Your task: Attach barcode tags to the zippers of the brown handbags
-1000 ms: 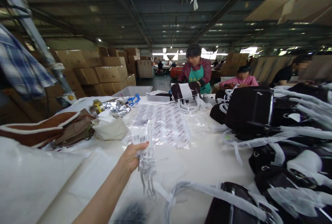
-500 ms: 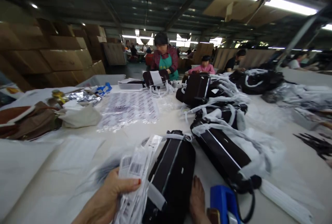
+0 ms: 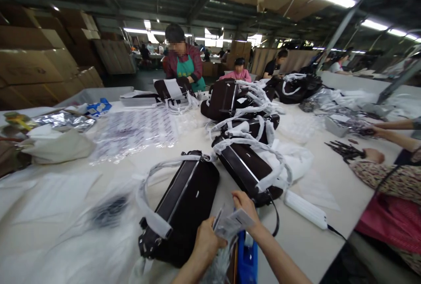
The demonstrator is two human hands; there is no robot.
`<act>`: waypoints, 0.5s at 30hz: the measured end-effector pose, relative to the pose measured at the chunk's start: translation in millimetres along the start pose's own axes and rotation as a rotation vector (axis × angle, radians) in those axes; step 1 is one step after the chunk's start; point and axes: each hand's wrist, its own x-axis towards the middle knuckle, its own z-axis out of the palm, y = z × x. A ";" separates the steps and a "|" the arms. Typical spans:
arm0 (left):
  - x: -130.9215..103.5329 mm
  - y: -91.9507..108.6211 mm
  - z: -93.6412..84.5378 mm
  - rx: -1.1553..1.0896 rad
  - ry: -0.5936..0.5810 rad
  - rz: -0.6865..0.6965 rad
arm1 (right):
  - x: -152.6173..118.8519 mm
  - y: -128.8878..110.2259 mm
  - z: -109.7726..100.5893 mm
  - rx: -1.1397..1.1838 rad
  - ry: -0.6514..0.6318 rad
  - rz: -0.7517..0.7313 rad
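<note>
My left hand (image 3: 206, 241) is closed around a bundle of clear plastic bags (image 3: 224, 255) with printed labels, low in the view. Close to it, my right hand (image 3: 246, 208) grips a labelled clear bag (image 3: 241, 220) at the top of the bundle. Left of both hands a dark brown handbag (image 3: 194, 209) lies on the table, its strap (image 3: 144, 192) wrapped in white. A blue tape dispenser (image 3: 247, 257) stands just under my right wrist, partly hidden by it.
More dark handbags (image 3: 248, 167) with wrapped handles run up the table's middle. A white power strip (image 3: 305, 209) lies to the right. A co-worker's hand (image 3: 374, 156) rests near dark straps (image 3: 344, 150). Across the table stands a person in a green apron (image 3: 186, 71).
The bundle has moved from the handbag's left side to its right, in my left hand. My right hand has come up to it. The view has swung right, showing a co-worker's arms.
</note>
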 end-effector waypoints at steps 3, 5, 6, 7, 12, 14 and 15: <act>17.1 -1.7 5.0 0.053 0.035 0.005 | -6.3 -6.5 -20.0 0.174 -0.028 0.051; 28.1 -3.6 3.9 0.086 0.046 -0.001 | -9.1 -11.2 -25.8 0.281 -0.056 0.085; 33.4 -5.2 3.5 0.099 0.046 -0.006 | -10.1 -13.3 -26.8 0.319 -0.068 0.097; 38.6 -7.1 3.8 0.110 0.041 -0.011 | -10.9 -14.9 -26.6 0.342 -0.075 0.103; 58.2 -19.5 17.3 0.135 -0.011 -0.040 | -12.5 -15.0 -15.7 0.254 -0.012 0.040; 62.6 -24.5 23.7 0.141 -0.020 -0.051 | -13.4 -13.5 -10.8 0.170 0.045 0.000; 64.1 -26.9 26.0 0.144 -0.022 -0.058 | -14.0 -13.3 -9.2 0.132 0.070 -0.021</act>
